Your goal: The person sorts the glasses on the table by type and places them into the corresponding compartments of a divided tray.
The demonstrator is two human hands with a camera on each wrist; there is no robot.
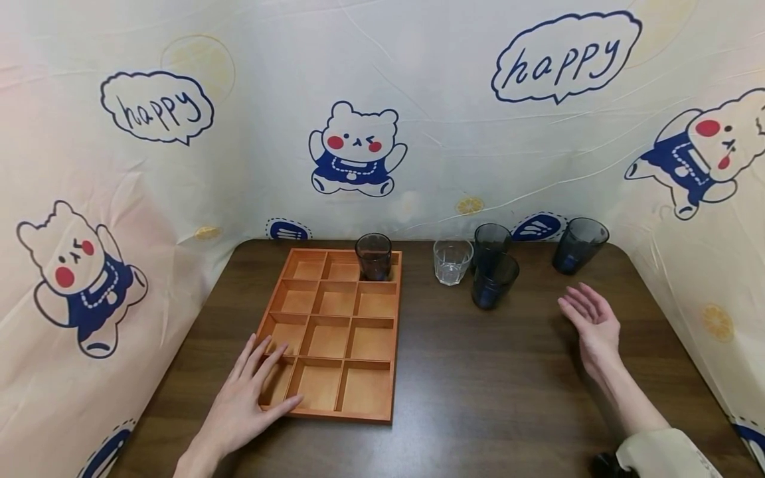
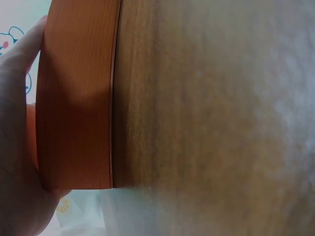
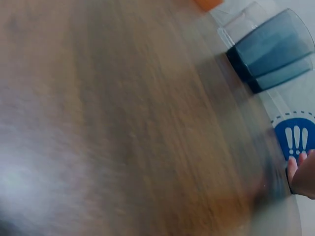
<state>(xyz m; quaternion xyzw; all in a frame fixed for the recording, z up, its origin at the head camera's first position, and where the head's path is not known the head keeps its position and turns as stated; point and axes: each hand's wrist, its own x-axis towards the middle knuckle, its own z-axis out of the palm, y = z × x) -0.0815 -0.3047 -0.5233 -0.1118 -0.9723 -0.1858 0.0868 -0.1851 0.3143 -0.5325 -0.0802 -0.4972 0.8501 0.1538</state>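
My left hand [image 1: 242, 401] rests on the front left corner of a wooden compartment tray [image 1: 392, 392], fingers spread over its rim. In the left wrist view the hand lies along the tray's side wall [image 2: 76, 98]. A dark glass [image 1: 374, 257] stands in the tray's back right compartment. My right hand [image 1: 597, 332] hangs above the table with loosely bent fingers and nothing in them. Just beyond it stands another dark glass [image 1: 580, 245]. Only the fingertips [image 3: 301, 172] of that hand show in the right wrist view, at its right edge.
Between the tray and the right hand, a clear glass [image 1: 452, 262] stands beside two dark glasses, one in front [image 1: 495, 282] and one behind [image 1: 491, 238]. The brown table [image 1: 478, 385] ends at a printed cloth [image 1: 442, 133] that rises behind and on both sides.
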